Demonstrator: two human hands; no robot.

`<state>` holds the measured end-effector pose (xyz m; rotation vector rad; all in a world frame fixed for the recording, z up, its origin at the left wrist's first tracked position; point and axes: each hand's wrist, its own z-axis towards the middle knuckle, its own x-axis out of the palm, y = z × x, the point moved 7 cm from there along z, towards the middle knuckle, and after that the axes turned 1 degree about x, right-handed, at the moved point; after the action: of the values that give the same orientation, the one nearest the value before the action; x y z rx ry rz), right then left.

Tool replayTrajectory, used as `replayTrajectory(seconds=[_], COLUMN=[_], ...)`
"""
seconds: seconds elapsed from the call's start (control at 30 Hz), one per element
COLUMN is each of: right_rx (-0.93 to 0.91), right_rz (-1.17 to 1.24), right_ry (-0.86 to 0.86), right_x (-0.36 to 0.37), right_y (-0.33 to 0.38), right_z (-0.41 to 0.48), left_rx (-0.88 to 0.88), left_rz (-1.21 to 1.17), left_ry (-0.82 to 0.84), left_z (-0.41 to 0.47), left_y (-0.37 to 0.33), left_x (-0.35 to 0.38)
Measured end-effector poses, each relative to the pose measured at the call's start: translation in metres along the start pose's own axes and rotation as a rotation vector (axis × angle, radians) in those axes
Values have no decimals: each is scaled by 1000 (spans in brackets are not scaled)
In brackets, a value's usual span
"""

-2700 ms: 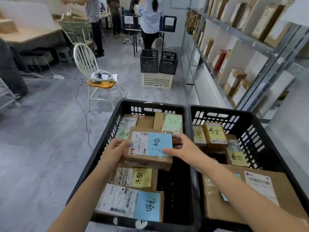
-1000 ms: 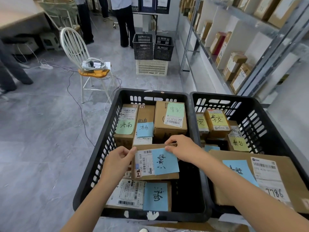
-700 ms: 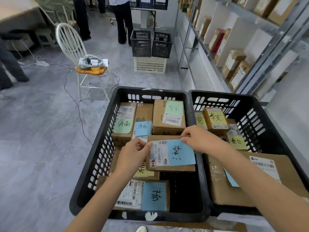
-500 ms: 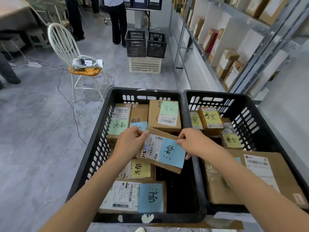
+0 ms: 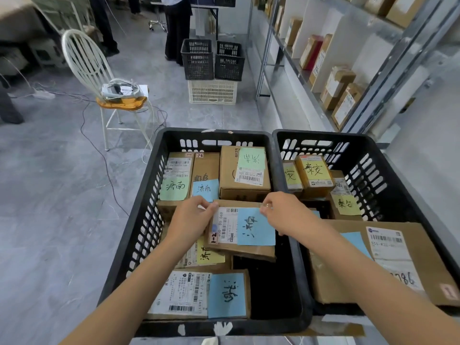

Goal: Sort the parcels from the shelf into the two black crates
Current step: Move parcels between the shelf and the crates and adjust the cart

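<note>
Two black crates stand side by side below me, the left crate [image 5: 139, 220] and the right crate [image 5: 403, 175]. Both hold several cardboard parcels with coloured notes. A flat cardboard parcel with a blue note [image 5: 242, 230] lies in the middle of the left crate, resting on other parcels. My left hand [image 5: 190, 219] pinches its upper left corner. My right hand [image 5: 283, 212] pinches its upper right corner. A large flat parcel [image 5: 388, 260] fills the near part of the right crate, partly under my right forearm.
A metal shelf [image 5: 323, 78] with more cardboard parcels runs along the right. A white chair [image 5: 99, 78] with gear on its seat stands at the left, cables on the floor. Two black baskets on a white one [image 5: 211, 70] stand ahead. People stand farther back.
The parcel with the blue note was tilted up half a second ago. Now it lies lower and flatter in the left crate, both hands still on its top corners.
</note>
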<state>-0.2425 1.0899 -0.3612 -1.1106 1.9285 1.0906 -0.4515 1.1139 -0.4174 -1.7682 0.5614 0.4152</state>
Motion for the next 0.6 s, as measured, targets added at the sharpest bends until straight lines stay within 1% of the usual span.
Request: replayTrajectory(seconds=[0.1,0.23,0.33,0.47,0.6], right_rx=[11,12,19,-35,-46], right_rz=[58,68,-32,-233,-293], right_ry=[-26,-16,65,122,146], right_x=[-1,-4,5,30,45], right_y=[-6,-2,4,1,-7], right_z=[-5,6,14,14,10], left_rx=[41,22,-20,-52,26], left_rz=[6,55,15,-76,-9], left_ry=[-26,-16,45,96,112], left_z=[5,8,0,-7,-11], left_y=[-11,-5,13,23,26], left_x=[-3,2,14,22,28])
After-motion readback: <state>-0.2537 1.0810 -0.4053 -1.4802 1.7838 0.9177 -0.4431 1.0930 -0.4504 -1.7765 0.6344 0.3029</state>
